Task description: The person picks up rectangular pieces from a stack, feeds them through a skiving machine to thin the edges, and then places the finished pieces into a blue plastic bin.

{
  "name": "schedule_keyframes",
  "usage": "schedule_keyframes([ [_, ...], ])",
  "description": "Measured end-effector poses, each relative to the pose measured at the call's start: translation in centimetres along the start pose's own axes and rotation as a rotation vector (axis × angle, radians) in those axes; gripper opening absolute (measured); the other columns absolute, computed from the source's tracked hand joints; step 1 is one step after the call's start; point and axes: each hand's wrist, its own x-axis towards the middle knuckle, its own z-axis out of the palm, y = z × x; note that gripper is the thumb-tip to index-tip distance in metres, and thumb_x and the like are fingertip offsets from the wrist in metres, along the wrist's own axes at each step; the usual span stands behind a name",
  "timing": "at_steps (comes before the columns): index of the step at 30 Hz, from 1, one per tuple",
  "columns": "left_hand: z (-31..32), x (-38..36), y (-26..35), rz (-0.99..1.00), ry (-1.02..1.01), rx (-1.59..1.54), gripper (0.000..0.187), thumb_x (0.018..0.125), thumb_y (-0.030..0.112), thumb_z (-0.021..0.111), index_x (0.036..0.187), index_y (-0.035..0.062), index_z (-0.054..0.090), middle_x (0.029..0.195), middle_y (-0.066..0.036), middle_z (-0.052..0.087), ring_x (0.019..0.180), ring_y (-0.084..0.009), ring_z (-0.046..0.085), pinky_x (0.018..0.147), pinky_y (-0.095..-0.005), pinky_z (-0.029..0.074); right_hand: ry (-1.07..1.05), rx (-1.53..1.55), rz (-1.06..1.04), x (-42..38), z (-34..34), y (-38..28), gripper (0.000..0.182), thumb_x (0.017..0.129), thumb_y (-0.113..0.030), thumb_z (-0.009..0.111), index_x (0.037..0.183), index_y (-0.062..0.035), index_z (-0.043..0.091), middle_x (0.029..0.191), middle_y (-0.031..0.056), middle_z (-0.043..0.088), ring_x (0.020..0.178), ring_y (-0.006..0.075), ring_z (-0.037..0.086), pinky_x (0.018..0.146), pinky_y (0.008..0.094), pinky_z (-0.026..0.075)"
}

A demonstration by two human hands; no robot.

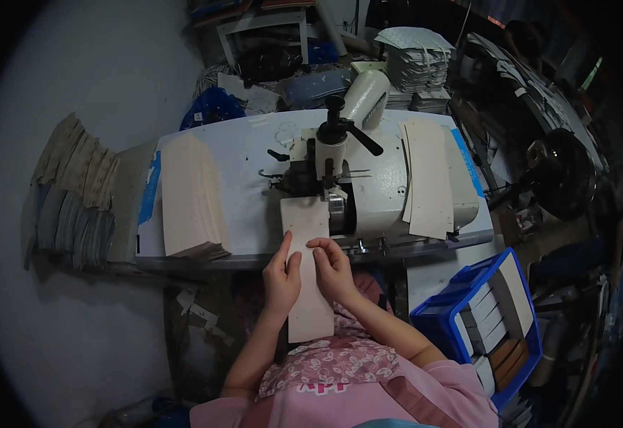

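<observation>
A long pale beige panel (307, 299) lies flat in front of me, its far end under the head of a white machine (331, 153) with a black knob and lever. My left hand (281, 282) holds the panel's left edge, thumb on top and fingers along the side. On the opposite edge, my right hand (333, 271) grips the panel with bent fingers, the index finger resting on its face. A round metal part (337, 212) of the machine sits just right of the panel's far end. The panel's underside is hidden.
A stack of beige panels (189, 192) stands on the left of the white table (244, 153). More beige panels (429, 175) lie on the machine's right side. A blue crate (461, 314) with stacked pieces is at the lower right. A black fan (558, 175) stands beyond the table's right end.
</observation>
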Motion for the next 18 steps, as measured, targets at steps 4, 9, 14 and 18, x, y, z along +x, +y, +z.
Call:
schedule_keyframes([
  [4, 2.1, 0.6, 1.1, -0.059, -0.14, -0.015, 0.042, 0.092, 0.01, 0.06, 0.133, 0.0021, 0.054, 0.079, -0.01, 0.061, 0.059, -0.0086, 0.046, 0.056, -0.0251, 0.042, 0.163, 0.023, -0.067, -0.9, -1.6, -1.1, 0.015, 0.1, -0.007, 0.047, 0.106, 0.0002, 0.058, 0.098, 0.0025, 0.062, 0.09, 0.0066, 0.054, 0.081, 0.0197, 0.042],
  [9, 6.0, 0.8, 2.7, -0.055, -0.243, -0.339, 0.035, 0.09, 0.01, 0.064, 0.122, 0.0032, 0.053, 0.079, -0.012, 0.064, 0.061, -0.0153, 0.056, 0.06, -0.0275, 0.045, 0.307, -0.55, -0.251, -2.5, -6.2, -4.6, 0.043, 0.095, -0.011, 0.059, 0.134, -0.0008, 0.042, 0.128, 0.0164, 0.051, 0.115, 0.0224, 0.053, 0.095, 0.0315, 0.043],
  [14, 1.9, 1.9, 7.6, 0.426, -0.541, 0.188, 0.028, 0.081, 0.012, 0.066, 0.108, 0.0039, 0.059, 0.083, -0.011, 0.065, 0.085, -0.0289, 0.065, 0.077, -0.0378, 0.049, 0.32, -1.276, -0.667, -4.1, -7.1, -10.7, 0.102, 0.071, -0.019, 0.083, 0.148, 0.0009, 0.019, 0.152, 0.032, 0.008, 0.141, 0.0503, 0.016, 0.109, 0.0521, 0.03],
  [18, -0.8, 1.8, 11.1, 0.795, -0.577, 0.596, 0.026, 0.076, 0.014, 0.068, 0.101, 0.0111, 0.063, 0.088, -0.005, 0.065, 0.106, -0.0249, 0.058, 0.103, -0.047, 0.036, -0.494, -0.869, -0.199, -3.5, -6.2, -10.9, 0.094, 0.079, -0.008, 0.074, 0.152, -0.0065, 0.015, 0.117, 0.02, 0.062, 0.092, 0.0362, 0.065, 0.077, 0.0378, 0.052],
])
